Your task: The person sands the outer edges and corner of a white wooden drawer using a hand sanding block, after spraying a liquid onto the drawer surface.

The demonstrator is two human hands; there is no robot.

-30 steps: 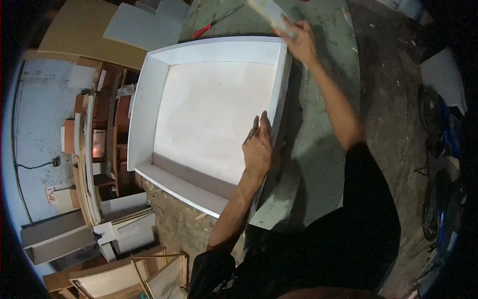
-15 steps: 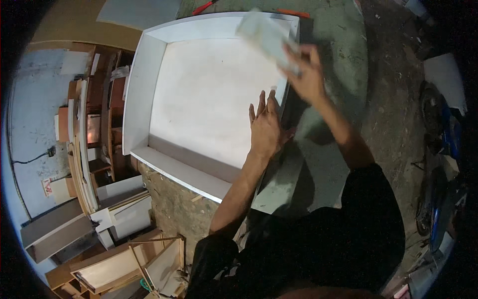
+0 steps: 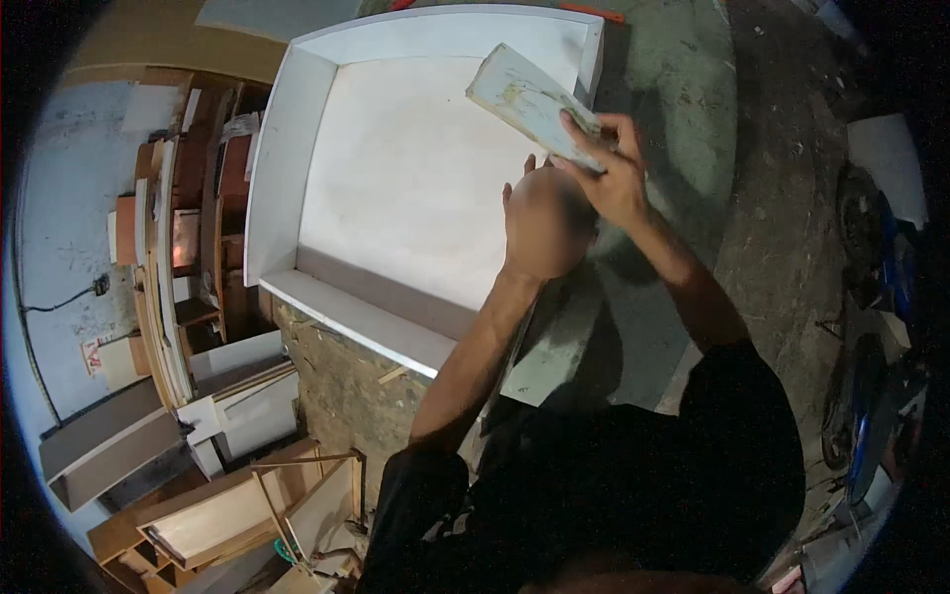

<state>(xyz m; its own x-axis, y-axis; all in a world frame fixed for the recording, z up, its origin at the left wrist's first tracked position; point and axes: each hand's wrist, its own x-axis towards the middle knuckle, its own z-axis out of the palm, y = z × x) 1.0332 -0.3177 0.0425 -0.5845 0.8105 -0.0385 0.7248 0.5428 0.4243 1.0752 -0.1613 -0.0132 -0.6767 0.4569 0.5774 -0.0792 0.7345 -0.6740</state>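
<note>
A large white open box like a drawer (image 3: 366, 319), with a pale flat bottom and low walls, lies in front of me. My right hand (image 3: 618, 168) grips one end of a flat rectangular board (image 3: 529, 94), off-white with brownish stains and worn edges. The board is tilted above the box's far right part. At the near right wall rests my left hand (image 3: 547, 223), its visible fingers stretched out over the wall toward the inside. A blur covers most of that hand.
Wooden boards and shelf pieces (image 3: 163, 267) stand against the blue wall on the left. Small wooden frames (image 3: 233, 510) lie at lower left. Beyond the box is an orange-red tool (image 3: 594, 14). Blue vehicle-like parts (image 3: 896, 272) stand far right.
The board, smeared by motion before, now shows sharply and sits slightly lower. My right hand has come down a little nearer to my left hand. The box appears slightly higher in view.
</note>
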